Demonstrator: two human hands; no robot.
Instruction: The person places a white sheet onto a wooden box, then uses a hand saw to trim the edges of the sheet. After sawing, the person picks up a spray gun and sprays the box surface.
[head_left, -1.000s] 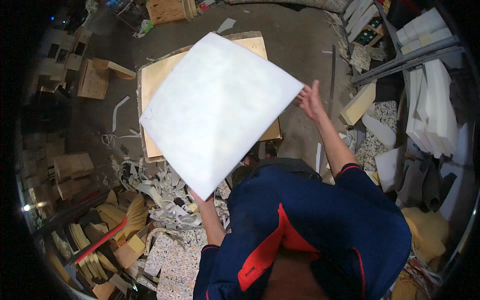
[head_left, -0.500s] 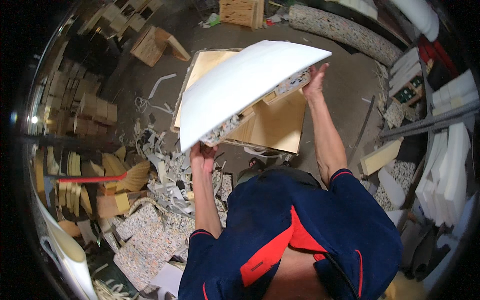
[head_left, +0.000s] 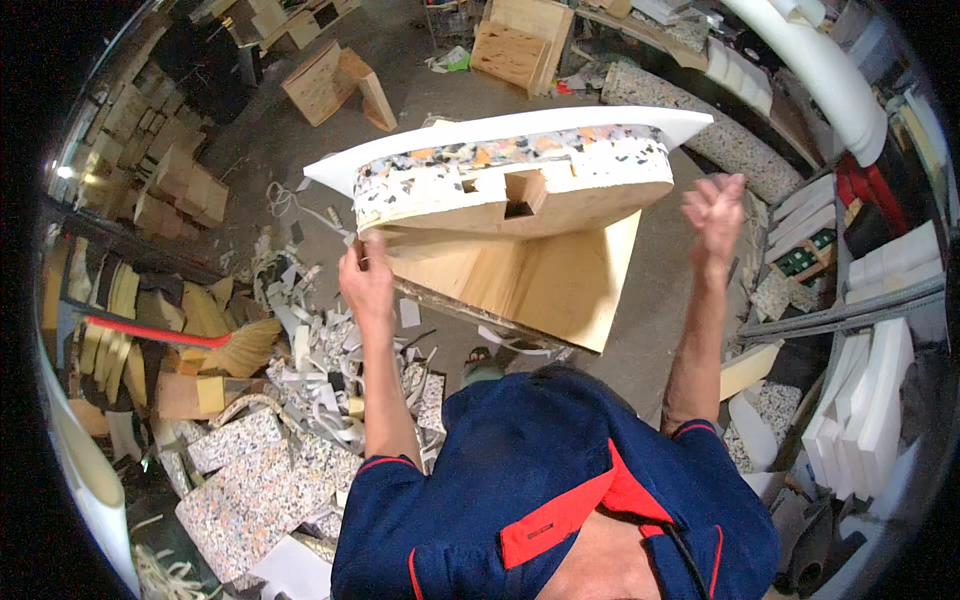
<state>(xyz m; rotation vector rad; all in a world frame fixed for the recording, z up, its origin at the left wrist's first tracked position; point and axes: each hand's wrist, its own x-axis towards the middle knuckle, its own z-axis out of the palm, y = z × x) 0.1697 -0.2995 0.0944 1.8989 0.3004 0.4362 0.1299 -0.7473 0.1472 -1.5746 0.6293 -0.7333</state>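
A padded seat-like piece is tilted so its near edge faces me. It has a wooden base (head_left: 590,205) with square cut-outs, a layer of speckled foam (head_left: 430,180) and a wide white foam sheet (head_left: 540,120) on its far side. My left hand (head_left: 368,280) grips its lower left corner, thumb on the near face. To the right of the piece, apart from it, my right hand (head_left: 715,220) is raised with nothing seen in it; its fingers are loosely bent, apart and a little blurred. Beneath the piece stands an open wooden box (head_left: 560,290), partly hidden.
Foam scraps (head_left: 330,370) and speckled foam sheets (head_left: 260,490) cover the floor at left, near a red-handled broom (head_left: 250,345). Wooden pieces (head_left: 340,85) and a foam roll (head_left: 700,130) lie at the back. White foam blocks (head_left: 865,420) stand at right.
The piece has tipped up, so its wooden base and speckled edge now show. My right hand has let go and moved right; my left hand still holds the left corner.
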